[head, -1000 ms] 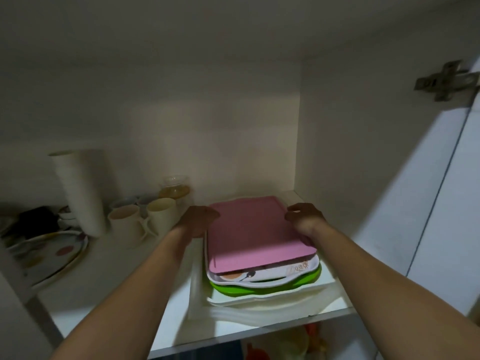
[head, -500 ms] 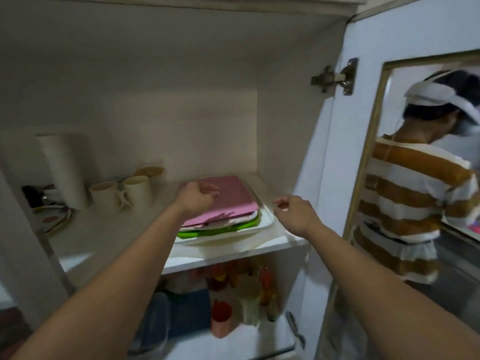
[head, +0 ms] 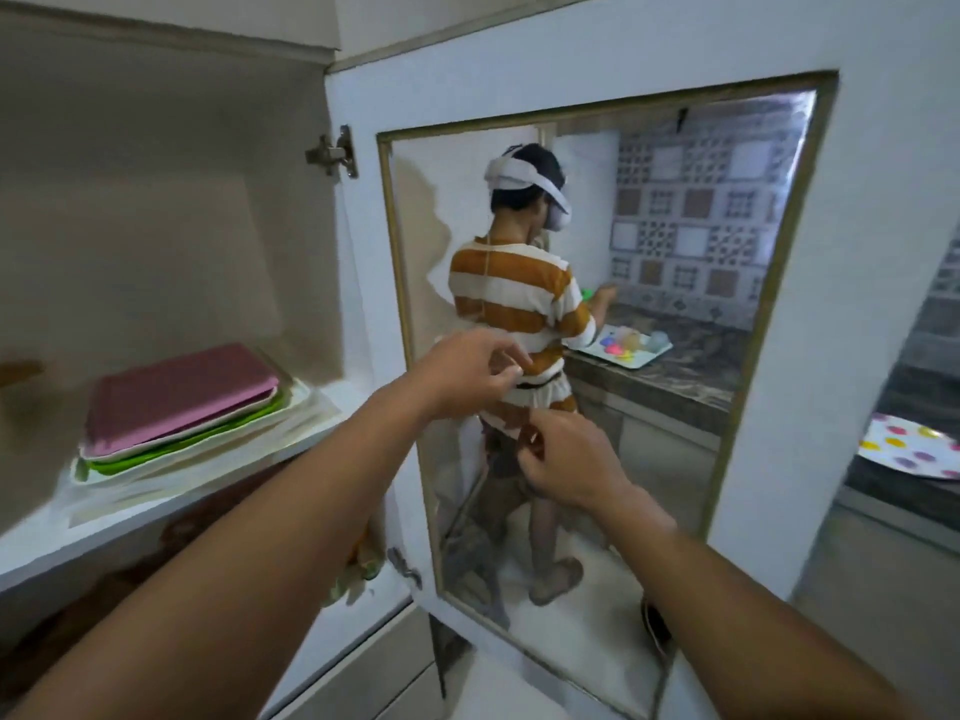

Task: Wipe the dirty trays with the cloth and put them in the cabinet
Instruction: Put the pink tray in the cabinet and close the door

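A stack of trays sits on the cabinet shelf (head: 317,407) at the left, with a pink tray (head: 182,389) on top, a green tray (head: 156,457) under it and a white tray (head: 298,394) at the bottom. My left hand (head: 467,374) and my right hand (head: 566,462) hover in front of the open cabinet door (head: 872,252), well to the right of the stack. Both hands hold nothing, fingers loosely curled and apart. Another tray with coloured dots (head: 914,452) lies on the dark counter at the far right.
The open cabinet door has a mirror panel (head: 675,356) that reflects a person in a striped shirt at a counter with a tray of small items. A hinge (head: 332,153) sits at the door's top. A lower shelf lies dark below.
Both hands have let go of the stacked trays and pulled back out of the cabinet to the right. My view has swung right, toward the mirrored door.
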`<move>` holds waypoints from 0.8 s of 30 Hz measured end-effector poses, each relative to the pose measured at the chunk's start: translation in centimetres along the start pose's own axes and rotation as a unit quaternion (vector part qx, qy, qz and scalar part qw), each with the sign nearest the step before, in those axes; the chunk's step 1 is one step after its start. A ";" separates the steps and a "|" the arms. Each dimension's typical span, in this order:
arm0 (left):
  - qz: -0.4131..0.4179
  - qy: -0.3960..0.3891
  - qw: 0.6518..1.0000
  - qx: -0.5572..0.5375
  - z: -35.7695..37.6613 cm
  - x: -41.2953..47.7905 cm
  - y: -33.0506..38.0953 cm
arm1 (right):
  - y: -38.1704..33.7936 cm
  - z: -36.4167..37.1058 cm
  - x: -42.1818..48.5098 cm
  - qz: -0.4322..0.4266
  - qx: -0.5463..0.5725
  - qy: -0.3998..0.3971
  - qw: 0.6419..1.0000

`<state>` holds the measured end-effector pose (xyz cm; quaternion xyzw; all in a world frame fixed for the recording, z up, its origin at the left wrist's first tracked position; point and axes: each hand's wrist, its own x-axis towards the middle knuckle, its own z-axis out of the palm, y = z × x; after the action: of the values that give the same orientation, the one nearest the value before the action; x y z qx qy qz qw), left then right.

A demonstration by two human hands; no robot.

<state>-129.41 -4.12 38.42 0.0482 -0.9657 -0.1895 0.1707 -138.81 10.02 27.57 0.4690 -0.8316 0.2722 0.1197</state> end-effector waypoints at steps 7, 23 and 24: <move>0.273 0.028 0.959 0.066 0.4 0.5 15.4 | 2.6 -6.5 -8.9 0.041 -0.036 0.166 0.985; 0.445 0.100 0.835 0.308 2.1 1.1 27.5 | 6.4 -14.9 -18.4 0.307 -0.005 0.334 0.891; 0.440 0.098 0.830 0.329 2.2 1.3 27.8 | 6.7 -15.1 -18.1 0.319 0.043 0.316 0.892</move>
<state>-132.16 22.10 47.50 -0.3103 -0.8681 0.2407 0.3037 -135.74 34.22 29.50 0.0720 -0.8423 0.4650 0.2630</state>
